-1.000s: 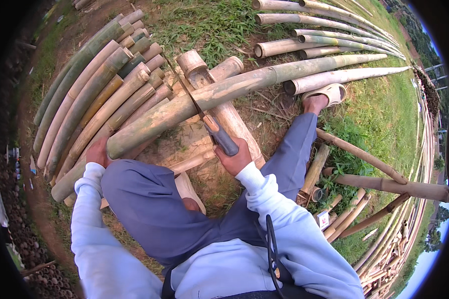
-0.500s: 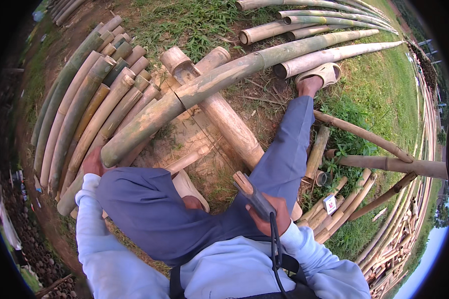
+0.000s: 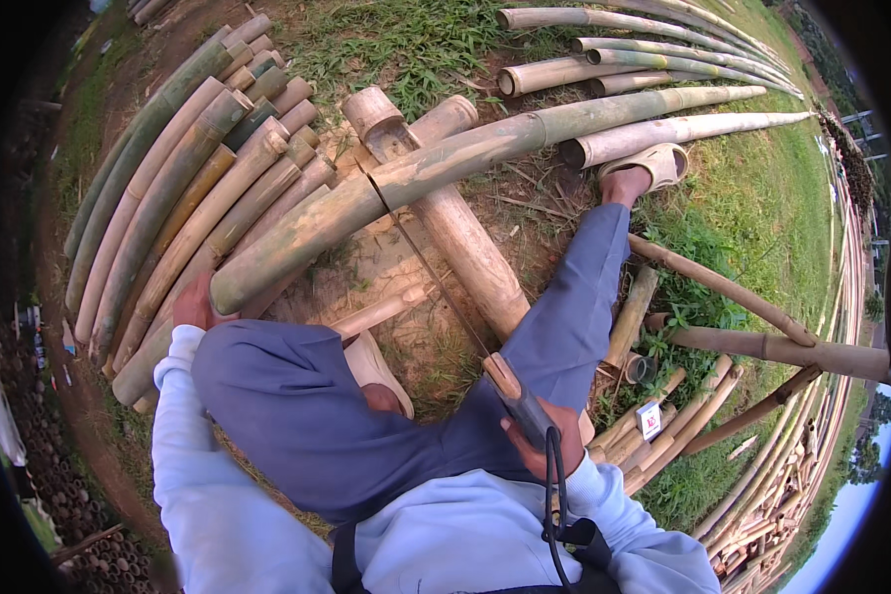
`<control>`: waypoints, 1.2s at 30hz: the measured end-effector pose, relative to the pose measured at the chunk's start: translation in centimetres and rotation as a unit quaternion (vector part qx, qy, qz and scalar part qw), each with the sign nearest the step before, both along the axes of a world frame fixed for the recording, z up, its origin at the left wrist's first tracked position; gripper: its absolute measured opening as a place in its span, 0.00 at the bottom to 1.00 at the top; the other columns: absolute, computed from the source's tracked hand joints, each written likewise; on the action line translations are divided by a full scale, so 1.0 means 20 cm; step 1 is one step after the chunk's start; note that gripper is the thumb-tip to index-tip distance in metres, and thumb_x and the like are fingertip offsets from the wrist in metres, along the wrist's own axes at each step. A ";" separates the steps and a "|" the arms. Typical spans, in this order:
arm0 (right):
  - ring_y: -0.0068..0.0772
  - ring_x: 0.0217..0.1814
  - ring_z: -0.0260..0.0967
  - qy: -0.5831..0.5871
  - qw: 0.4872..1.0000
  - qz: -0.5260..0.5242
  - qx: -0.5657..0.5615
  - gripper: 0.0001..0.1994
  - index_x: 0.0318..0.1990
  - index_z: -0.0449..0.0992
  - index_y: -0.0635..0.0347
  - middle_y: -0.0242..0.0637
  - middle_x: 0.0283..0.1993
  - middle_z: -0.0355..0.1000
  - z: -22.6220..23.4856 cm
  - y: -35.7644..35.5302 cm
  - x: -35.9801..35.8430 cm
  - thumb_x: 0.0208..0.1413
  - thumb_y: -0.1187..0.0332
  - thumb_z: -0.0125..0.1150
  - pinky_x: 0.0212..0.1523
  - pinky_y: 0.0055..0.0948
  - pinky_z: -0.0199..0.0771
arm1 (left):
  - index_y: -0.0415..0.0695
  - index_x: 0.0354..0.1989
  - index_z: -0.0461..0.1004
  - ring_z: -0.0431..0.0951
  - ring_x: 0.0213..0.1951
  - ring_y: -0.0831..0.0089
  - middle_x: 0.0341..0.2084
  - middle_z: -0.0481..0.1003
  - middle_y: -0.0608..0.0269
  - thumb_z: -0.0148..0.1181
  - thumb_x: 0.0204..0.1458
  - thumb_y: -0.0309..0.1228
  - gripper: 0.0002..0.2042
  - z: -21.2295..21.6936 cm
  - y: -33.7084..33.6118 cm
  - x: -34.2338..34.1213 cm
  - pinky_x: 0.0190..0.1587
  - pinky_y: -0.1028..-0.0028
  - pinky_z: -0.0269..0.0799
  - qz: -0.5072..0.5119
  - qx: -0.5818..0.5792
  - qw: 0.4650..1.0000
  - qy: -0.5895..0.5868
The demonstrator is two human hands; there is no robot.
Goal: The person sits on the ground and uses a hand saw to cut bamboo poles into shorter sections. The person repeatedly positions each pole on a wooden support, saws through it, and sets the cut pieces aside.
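A thick green-brown bamboo pole (image 3: 485, 148) slants across a lighter bamboo support (image 3: 460, 243) with a notched top. My left hand (image 3: 200, 302) is closed at the pole's near end, its fingers partly hidden behind it. My right hand (image 3: 549, 445) is wrapped round the handle of a handsaw (image 3: 506, 377), from which a dark cord loop hangs. The saw's thin blade runs up and left from the handle into a cut across the pole, its tip showing just past the far side. My bent left knee lies close to the pole's near end.
Cut bamboo lengths (image 3: 183, 168) are stacked at the left. Long poles (image 3: 653, 54) lie at the far right. A bamboo frame (image 3: 762, 346) stands on the right, near short lengths with a small white box-like device (image 3: 648, 420) on them. My sandalled right foot (image 3: 643, 170) rests beside a pole.
My right hand has drawn the saw back slightly down and right, so less of the handle is near the pole. The whole view has shifted a little; my left hand stays at the pole's end.
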State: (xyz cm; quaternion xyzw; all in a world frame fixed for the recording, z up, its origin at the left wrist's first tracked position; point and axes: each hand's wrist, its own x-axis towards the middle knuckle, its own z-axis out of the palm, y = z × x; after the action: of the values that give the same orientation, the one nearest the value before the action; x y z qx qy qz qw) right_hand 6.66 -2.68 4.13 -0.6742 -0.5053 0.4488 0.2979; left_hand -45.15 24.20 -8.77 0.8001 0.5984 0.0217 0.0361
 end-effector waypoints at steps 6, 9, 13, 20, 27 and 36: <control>0.36 0.25 0.76 -0.004 0.999 -0.025 0.039 0.08 0.41 0.79 0.65 0.45 0.25 0.75 -0.13 0.23 -0.07 0.55 0.74 0.67 0.30 0.31 0.73 | 0.47 0.57 0.70 0.80 0.47 0.45 0.45 0.79 0.47 0.81 0.30 0.40 0.40 -0.01 -0.02 -0.03 0.50 0.54 0.76 -0.013 0.000 1.000 -0.009; 0.21 0.25 0.62 0.055 0.988 -0.037 0.139 0.07 0.36 0.77 0.68 0.37 0.21 0.66 -0.50 0.79 -0.21 0.56 0.72 0.67 0.29 0.31 0.67 | 0.47 0.58 0.70 0.80 0.48 0.44 0.46 0.80 0.47 0.80 0.32 0.42 0.40 -0.11 0.09 0.01 0.50 0.53 0.76 -0.005 0.018 1.000 0.000; 0.40 0.23 0.64 0.014 0.990 -0.035 0.138 0.11 0.33 0.74 0.67 0.48 0.23 0.69 -0.44 1.07 -0.34 0.54 0.69 0.68 0.32 0.39 0.70 | 0.47 0.58 0.70 0.80 0.47 0.43 0.46 0.80 0.47 0.79 0.34 0.44 0.39 -0.23 0.15 -0.20 0.49 0.51 0.76 0.017 0.034 0.999 0.013; 0.37 0.26 0.77 -0.006 1.000 -0.018 0.013 0.09 0.43 0.80 0.62 0.43 0.26 0.76 -0.01 -0.02 -0.01 0.55 0.75 0.67 0.33 0.31 0.74 | 0.45 0.60 0.69 0.78 0.50 0.42 0.48 0.78 0.43 0.81 0.29 0.46 0.45 -0.09 0.03 -0.07 0.52 0.53 0.75 0.007 -0.020 1.000 -0.007; 0.35 0.25 0.72 0.028 0.997 -0.018 0.069 0.07 0.40 0.78 0.65 0.46 0.25 0.73 -0.42 0.65 -0.17 0.56 0.72 0.65 0.32 0.34 0.72 | 0.46 0.59 0.71 0.79 0.50 0.42 0.47 0.79 0.45 0.78 0.34 0.43 0.38 -0.13 0.06 -0.13 0.52 0.53 0.75 0.001 0.006 1.000 -0.009; 0.26 0.23 0.69 0.077 0.981 -0.017 0.177 0.08 0.41 0.79 0.65 0.39 0.23 0.71 -0.36 0.48 -0.15 0.55 0.74 0.69 0.28 0.29 0.69 | 0.50 0.58 0.72 0.80 0.48 0.42 0.47 0.80 0.44 0.70 0.44 0.42 0.30 -0.36 -0.03 -0.40 0.49 0.52 0.77 -0.023 0.119 0.992 -0.023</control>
State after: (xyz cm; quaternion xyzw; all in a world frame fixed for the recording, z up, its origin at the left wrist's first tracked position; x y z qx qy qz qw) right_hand 3.75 6.97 -3.16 -0.5827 -0.5409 0.3973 0.4583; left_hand -53.11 23.66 -16.01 0.8113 0.5724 0.1105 -0.0446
